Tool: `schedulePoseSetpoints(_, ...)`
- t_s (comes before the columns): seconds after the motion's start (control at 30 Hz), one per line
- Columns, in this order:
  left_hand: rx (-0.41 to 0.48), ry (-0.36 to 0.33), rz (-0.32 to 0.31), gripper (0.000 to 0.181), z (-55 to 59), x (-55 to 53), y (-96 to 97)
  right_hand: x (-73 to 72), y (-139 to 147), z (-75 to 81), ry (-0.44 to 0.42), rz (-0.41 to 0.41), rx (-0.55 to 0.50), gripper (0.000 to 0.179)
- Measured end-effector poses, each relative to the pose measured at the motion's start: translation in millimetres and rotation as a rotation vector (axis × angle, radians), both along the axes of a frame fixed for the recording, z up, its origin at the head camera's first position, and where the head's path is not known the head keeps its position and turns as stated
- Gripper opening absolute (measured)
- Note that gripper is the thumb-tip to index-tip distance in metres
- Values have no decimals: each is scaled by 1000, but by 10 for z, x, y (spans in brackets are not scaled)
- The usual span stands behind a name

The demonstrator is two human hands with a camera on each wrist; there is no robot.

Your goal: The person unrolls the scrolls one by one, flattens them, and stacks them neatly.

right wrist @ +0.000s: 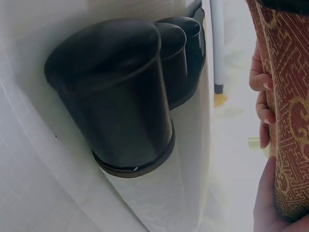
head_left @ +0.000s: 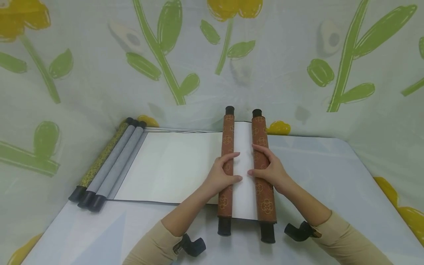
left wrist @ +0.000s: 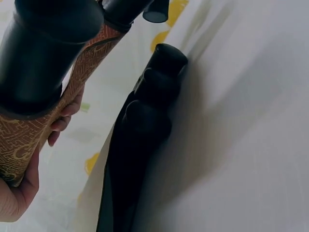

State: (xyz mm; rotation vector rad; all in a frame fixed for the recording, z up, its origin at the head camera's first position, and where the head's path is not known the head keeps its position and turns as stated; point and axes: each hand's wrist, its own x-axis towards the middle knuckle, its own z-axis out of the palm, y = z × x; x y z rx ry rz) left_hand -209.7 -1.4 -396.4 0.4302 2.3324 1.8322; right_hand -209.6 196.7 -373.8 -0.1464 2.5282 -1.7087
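Note:
A brown scroll with a gold flower pattern is partly unrolled into two rollers, left (head_left: 228, 140) and right (head_left: 260, 136), with black end knobs. Between them shows a narrow strip of white paper (head_left: 243, 198). My left hand (head_left: 220, 175) grips the left roller near its middle, thumb and a finger over the paper side. The right roller is in my right hand (head_left: 273, 171), held at about the same height. Both wrist views show brown patterned cloth (left wrist: 29, 140) (right wrist: 294, 111) close up, with fingers curled on it. The fingers' undersides are hidden in the head view.
Left of my hands lies a wide off-white sheet (head_left: 169, 165). At its left end are two grey rolls (head_left: 122, 158) and a yellow-patterned roll (head_left: 104, 154), all with black knobs. The white table (head_left: 318, 162) meets a flower-printed curtain (head_left: 281, 73) behind.

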Motion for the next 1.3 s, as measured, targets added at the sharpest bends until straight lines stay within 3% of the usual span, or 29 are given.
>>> schedulePoseSetpoints(0.27,-2,11,1,69,5,11,-70,16,19,21,11,35,21,81)
schedulePoseSetpoints(0.5,11,12,42,64,-5,18,-167,10,65,21,5,48,-12,78)
schedulePoseSetpoints(0.77,-16,-3,71,57,3,19,-191,15,45,27,-5,20,54,85)
schedulePoseSetpoints(1.03,-29,-3,76,62,28,29,-202,12,59,66,-16,9,54,85)
schedulePoseSetpoints(1.3,-52,10,78,69,55,37,-253,46,86,92,-23,-75,55,82)
